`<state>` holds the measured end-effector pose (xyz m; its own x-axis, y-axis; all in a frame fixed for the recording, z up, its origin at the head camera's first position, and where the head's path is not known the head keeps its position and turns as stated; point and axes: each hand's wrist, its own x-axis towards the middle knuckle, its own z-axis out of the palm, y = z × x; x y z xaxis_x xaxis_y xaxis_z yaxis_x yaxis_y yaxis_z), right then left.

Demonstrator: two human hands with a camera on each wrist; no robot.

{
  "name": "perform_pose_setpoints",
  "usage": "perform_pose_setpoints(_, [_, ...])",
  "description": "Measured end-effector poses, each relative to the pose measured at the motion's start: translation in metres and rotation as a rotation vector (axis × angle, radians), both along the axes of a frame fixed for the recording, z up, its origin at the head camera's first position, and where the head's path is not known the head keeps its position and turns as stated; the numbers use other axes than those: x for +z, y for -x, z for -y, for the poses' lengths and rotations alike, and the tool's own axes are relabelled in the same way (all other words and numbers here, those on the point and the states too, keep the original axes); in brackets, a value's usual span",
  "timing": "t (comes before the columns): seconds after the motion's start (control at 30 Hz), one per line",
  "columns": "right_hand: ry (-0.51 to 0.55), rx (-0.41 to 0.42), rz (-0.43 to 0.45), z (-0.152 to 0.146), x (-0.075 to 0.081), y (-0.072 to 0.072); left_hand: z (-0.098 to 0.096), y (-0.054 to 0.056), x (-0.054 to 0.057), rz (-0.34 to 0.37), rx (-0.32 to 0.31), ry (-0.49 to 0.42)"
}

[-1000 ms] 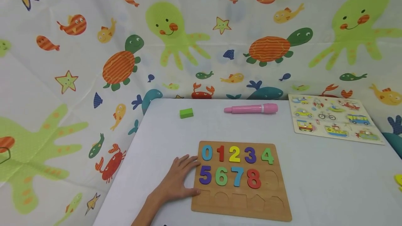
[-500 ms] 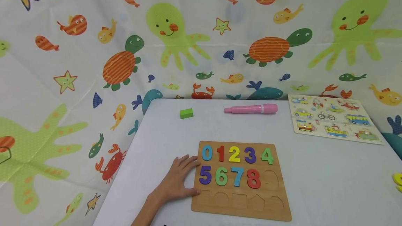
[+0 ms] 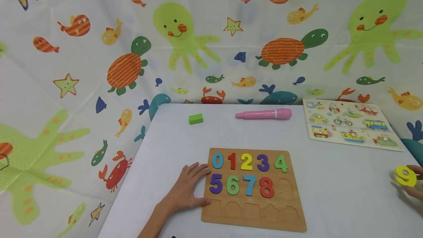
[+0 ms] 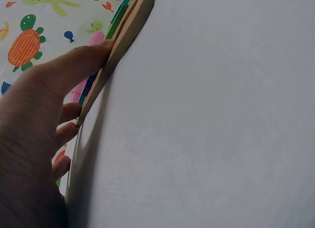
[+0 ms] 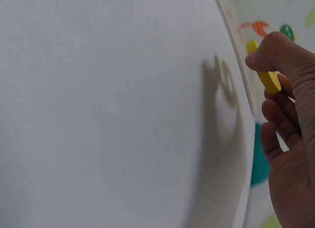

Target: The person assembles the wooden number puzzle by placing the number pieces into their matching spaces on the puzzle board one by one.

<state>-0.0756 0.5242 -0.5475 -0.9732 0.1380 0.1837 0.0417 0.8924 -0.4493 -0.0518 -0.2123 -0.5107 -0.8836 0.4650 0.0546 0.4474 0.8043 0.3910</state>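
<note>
A wooden number puzzle board (image 3: pixel 254 223) lies on the white table, with coloured digits 0 to 8 set in its upper two rows. Right of the red 8 (image 3: pixel 267 187) is a bare recess, and a row of outlined recesses runs along the bottom. My left hand (image 3: pixel 185 190) rests at the board's left edge, its thumb and fingertips spread and touching it. At the far right of the head view, my right hand (image 3: pixel 415 183) pinches a yellow number 9 (image 3: pixel 405 176) between thumb and fingers. In the right wrist view the yellow 9 (image 5: pixel 268 80) is edge-on, its shadow on the table.
Toward the back of the table lie a green block (image 3: pixel 196 119) and a pink microphone-shaped toy (image 3: pixel 263 114). A vehicle picture puzzle (image 3: pixel 351 126) lies at the back right. A sea-animal printed cloth (image 3: pixel 211 47) hangs behind and to the left.
The right hand has come into the head view at the right edge, carrying the yellow 9 leftward and up from the edge. The left hand and the board have stayed in place.
</note>
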Motion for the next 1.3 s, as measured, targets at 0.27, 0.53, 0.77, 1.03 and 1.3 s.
perform_pose_setpoints(0.27, [0.111, 0.146, 0.09, 0.088, 0.041, 0.008, 0.001, 0.0, -0.002, -0.009, -0.002, 0.003])
perform_pose_setpoints(0.53, [0.18, 0.403, -0.055, 0.168, 0.055, 0.011, 0.001, 0.0, -0.003, 0.001, 0.004, -0.006])
perform_pose_setpoints(0.77, [0.228, 0.587, -0.142, 0.222, 0.049, 0.01, 0.0, 0.0, -0.004, 0.006, -0.003, -0.016])
perform_pose_setpoints(1.03, [0.275, 0.658, -0.11, 0.257, 0.036, 0.002, 0.0, 0.0, -0.001, -0.007, -0.008, -0.023])
perform_pose_setpoints(1.3, [0.296, 0.686, -0.08, 0.273, 0.024, -0.005, 0.001, 0.001, -0.003, 0.001, -0.004, -0.004])
